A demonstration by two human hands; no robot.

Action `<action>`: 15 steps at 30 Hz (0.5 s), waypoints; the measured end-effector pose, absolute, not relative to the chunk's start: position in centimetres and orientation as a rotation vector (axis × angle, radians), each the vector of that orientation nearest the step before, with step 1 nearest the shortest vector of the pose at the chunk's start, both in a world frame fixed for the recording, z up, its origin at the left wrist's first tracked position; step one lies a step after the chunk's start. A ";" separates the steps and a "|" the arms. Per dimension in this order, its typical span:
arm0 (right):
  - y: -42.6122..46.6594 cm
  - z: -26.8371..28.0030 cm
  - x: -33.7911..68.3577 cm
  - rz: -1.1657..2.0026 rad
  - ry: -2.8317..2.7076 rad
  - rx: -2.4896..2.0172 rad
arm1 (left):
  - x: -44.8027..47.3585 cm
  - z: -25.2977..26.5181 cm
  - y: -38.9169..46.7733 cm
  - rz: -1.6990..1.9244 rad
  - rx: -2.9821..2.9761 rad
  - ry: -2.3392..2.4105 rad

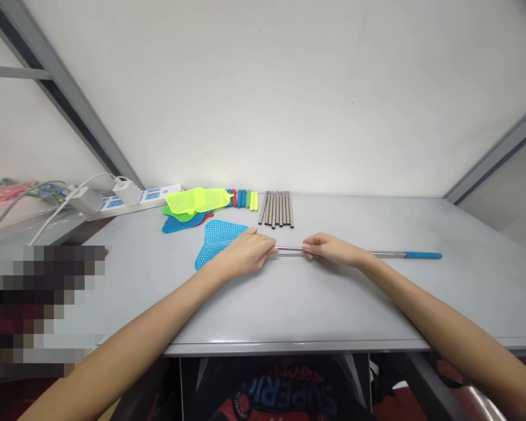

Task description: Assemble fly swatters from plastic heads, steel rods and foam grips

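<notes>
The swatter (288, 248) lies sideways along the middle of the tabletop (298, 304), between the two hands and out past both. Its blue mesh head (219, 241) is at the left, partly covered by the left hand; its rod (386, 254) runs right to a blue grip (423, 255). The left hand (248, 251) is closed around the joint by the head, hiding it. The right hand (328, 248) pinches the rod between thumb and fingers, a short stretch of bare metal showing between the hands.

Just beyond, a row of metal tubes (277, 210) lies side by side. Left of them are loose grips (248, 199) in blue, red, green and yellow, then a pile of mesh heads (197, 202), yellow over green, blue and red. Farther left, a power strip (149, 199) carries white plugs (127, 192) with cables (55, 213). A white wall (289, 105) stands behind. Below the front edge, a dark printed garment (284, 392) shows.
</notes>
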State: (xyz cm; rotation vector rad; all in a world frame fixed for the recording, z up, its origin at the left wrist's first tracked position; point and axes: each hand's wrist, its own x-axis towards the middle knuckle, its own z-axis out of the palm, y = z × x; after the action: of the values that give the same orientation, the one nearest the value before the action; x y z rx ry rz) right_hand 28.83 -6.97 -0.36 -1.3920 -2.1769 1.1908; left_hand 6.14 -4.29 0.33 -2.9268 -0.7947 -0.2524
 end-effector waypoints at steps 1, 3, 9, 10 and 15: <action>-7.0 -0.3 28.9 1.236 -2.173 -1.373 | 6.2 0.4 -4.4 -0.259 -2.930 -0.784; -7.1 -0.2 28.9 1.314 -2.152 -1.345 | 6.3 0.5 -4.5 -0.271 -2.945 -0.768; -7.4 0.4 28.6 1.552 -2.026 -1.361 | 6.5 0.2 -4.8 -0.287 -2.949 -0.726; -7.5 0.5 28.6 1.609 -1.989 -1.378 | 6.6 0.0 -4.8 -0.287 -2.947 -0.716; -7.5 0.4 28.9 1.865 -1.832 -1.432 | 6.9 -0.5 -5.3 -0.285 -2.955 -0.677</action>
State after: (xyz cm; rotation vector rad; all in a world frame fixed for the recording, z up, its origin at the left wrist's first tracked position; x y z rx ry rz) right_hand 28.93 -7.47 0.44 -1.4324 -1.8321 1.8647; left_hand 6.87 -5.33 -0.54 -2.9547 -0.6771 -0.2854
